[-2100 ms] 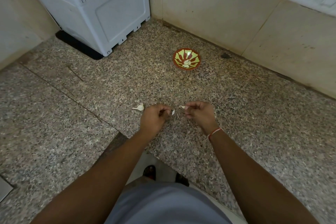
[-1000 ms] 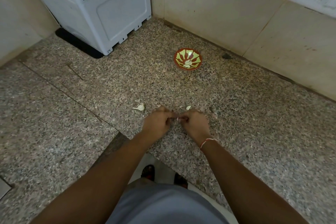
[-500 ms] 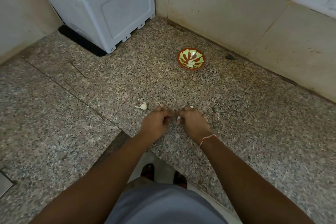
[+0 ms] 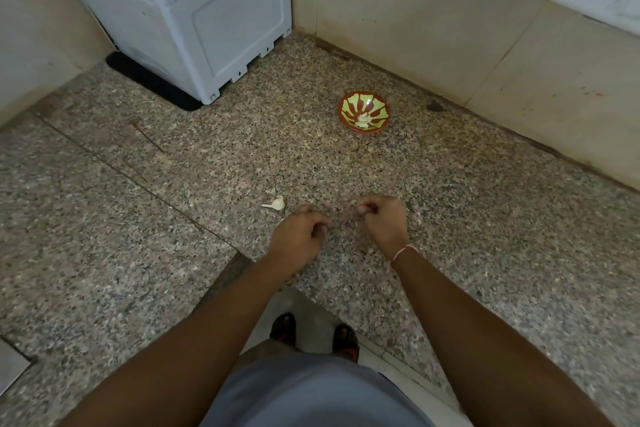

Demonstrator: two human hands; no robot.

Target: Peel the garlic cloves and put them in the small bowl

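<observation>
Countertop: we work on a speckled granite counter [image 4: 467, 218] filling the middle of the frame, walls behind it.
Appliance: a pale grey plastic box-shaped unit [image 4: 194, 10] stands upper left, well clear of us.
Left hand: our left hand [image 4: 298, 236], centre frame, has its fingers curled inward with the tips pressed together; whether they pinch a clove or skin we cannot tell.
Right hand: our right hand [image 4: 382, 218], just beside it but apart, is likewise curled; its contents are hidden.
Bowl: the small red-and-green patterned bowl [image 4: 379, 104] sits above centre, well apart from both hands, with a few peeled pale cloves [image 4: 362, 120] inside.
Loose clove: one white unpeeled garlic clove [image 4: 277, 203] lies on the counter just left of our left hand.
Risk: we judge a slippery peeled clove could squirt from curled fingers and skitter off the front edge.
Unclear: tiny flecks between the hands may be skin; too small to say.
</observation>
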